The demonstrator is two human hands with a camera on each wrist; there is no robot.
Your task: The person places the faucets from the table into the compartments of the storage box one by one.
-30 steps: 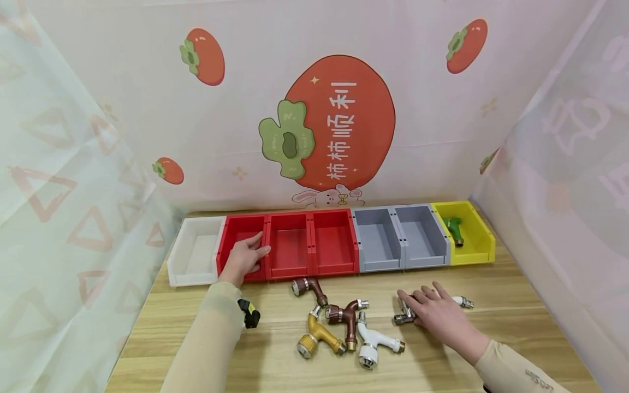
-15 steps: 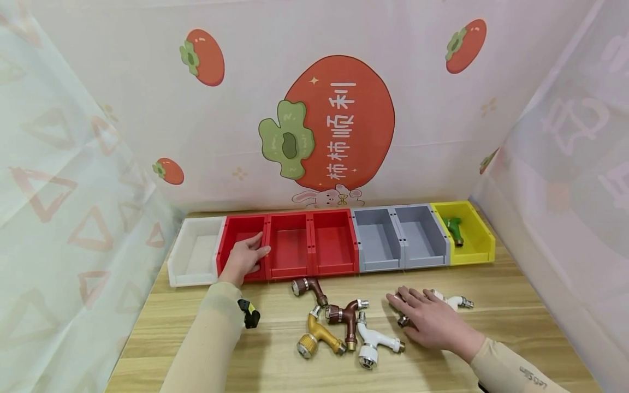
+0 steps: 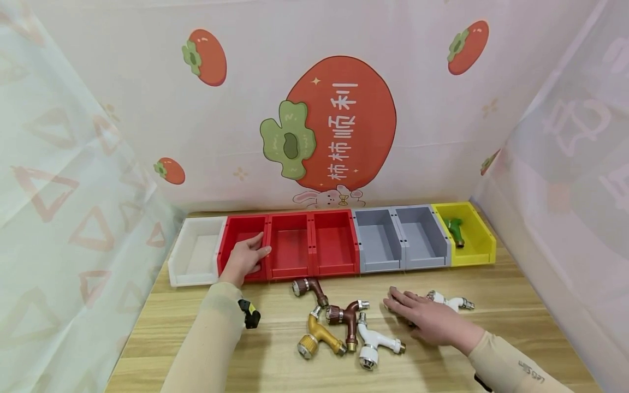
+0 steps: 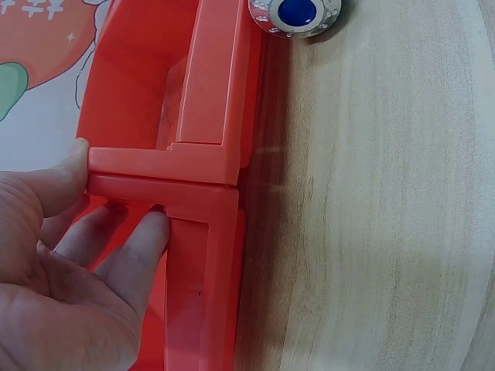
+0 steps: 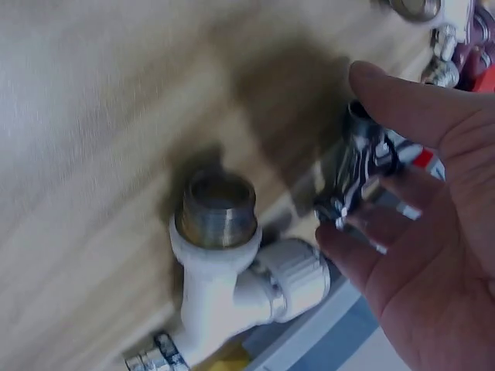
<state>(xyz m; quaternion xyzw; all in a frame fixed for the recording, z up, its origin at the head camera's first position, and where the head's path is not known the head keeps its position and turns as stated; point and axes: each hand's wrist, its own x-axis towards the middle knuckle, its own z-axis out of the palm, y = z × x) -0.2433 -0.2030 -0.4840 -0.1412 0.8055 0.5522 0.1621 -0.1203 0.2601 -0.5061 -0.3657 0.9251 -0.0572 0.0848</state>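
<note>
My left hand (image 3: pixel 243 257) pinches the shared wall of two red bins, its thumb in the middle bin and its fingers inside the left red bin (image 4: pixel 203 255). My right hand (image 3: pixel 437 321) is low over the table at the right. Its thumb and fingers are around a chrome faucet (image 5: pixel 357 166), mostly hidden under the hand in the head view. Just beyond that hand lies a white faucet (image 5: pixel 209 290) with a ribbed knob. Left of it on the table are another white faucet (image 3: pixel 375 341), a yellow faucet (image 3: pixel 319 332) and two brown faucets, including one elbow-shaped (image 3: pixel 312 288).
A row of bins runs along the back: a white bin (image 3: pixel 173 262), red bins, two grey bins (image 3: pixel 380 266) and a yellow bin (image 3: pixel 484 257). A green faucet (image 3: pixel 455 232) lies in the yellow bin. Printed cloth stands behind and at both sides.
My right hand has shifted slightly left, with the chrome faucet turning and moving under it. More of the white faucet beside it shows now. The left hand stays in place.
</note>
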